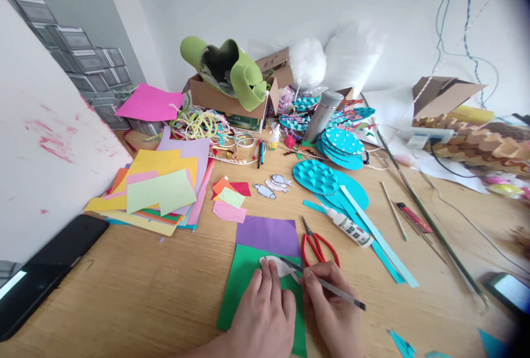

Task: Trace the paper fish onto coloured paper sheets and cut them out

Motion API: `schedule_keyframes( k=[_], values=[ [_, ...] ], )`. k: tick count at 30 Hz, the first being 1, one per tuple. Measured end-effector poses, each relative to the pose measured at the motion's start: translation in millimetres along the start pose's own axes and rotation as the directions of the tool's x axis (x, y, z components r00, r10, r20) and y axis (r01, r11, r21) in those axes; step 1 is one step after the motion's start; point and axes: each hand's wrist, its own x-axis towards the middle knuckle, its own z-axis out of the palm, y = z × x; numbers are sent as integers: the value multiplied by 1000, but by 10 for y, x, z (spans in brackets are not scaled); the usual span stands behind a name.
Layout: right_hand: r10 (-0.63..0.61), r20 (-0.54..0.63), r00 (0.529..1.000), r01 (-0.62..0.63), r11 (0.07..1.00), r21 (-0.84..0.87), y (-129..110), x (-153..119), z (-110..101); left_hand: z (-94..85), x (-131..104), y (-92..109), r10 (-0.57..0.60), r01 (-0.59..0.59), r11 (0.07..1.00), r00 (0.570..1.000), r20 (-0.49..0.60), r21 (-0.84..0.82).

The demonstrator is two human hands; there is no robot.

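A green sheet of paper (236,286) lies on the table, partly over a purple sheet (267,232). On the green sheet is a white fish-shaped paper cutout (285,268). The fingers of my left hand (267,311) are stretched out flat and press the cutout down, covering part of it. My right hand (329,303) grips a slim pen (339,291) whose tip meets the cutout's upper edge. Red-handled scissors (317,245) rest just beyond my right hand. Farther back lie several small fish cutouts (271,185) and small coloured paper pieces (229,206) with drawn outlines.
Left are a coloured paper stack (161,192) and a black phone (53,269). A glue bottle (350,228), blue paper strips (381,236) and blue ovals (317,177) lie right. Behind stand a metal flask (325,115) and a cardboard box (223,98). A long stick (430,231) crosses the right side.
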Motion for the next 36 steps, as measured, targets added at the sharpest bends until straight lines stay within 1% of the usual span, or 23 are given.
schedule_keyframes(
  k=[3,9,15,25,31,36],
  values=[
    [6,-1,1000,-6,1000,0,-17,2,-1,-3,3,0,-1,1,1000,1000,-28,14],
    [-6,-7,1000,7,1000,7,-44,9,3,-4,7,-6,-11,22,997,990,-142,77],
    [15,-17,1000,-15,1000,10,-22,1,1,31,-13,2,-13,25,996,990,-140,86],
    [20,-37,999,-19,999,31,1,-3,-2,2,12,1,-41,59,995,977,-211,78],
    [35,-26,999,-34,999,41,-6,-9,-10,10,1,0,-22,37,996,984,-178,81],
    [40,-27,999,-38,997,72,-11,-6,1,10,-1,-1,-26,40,996,985,-173,78]
  ],
)
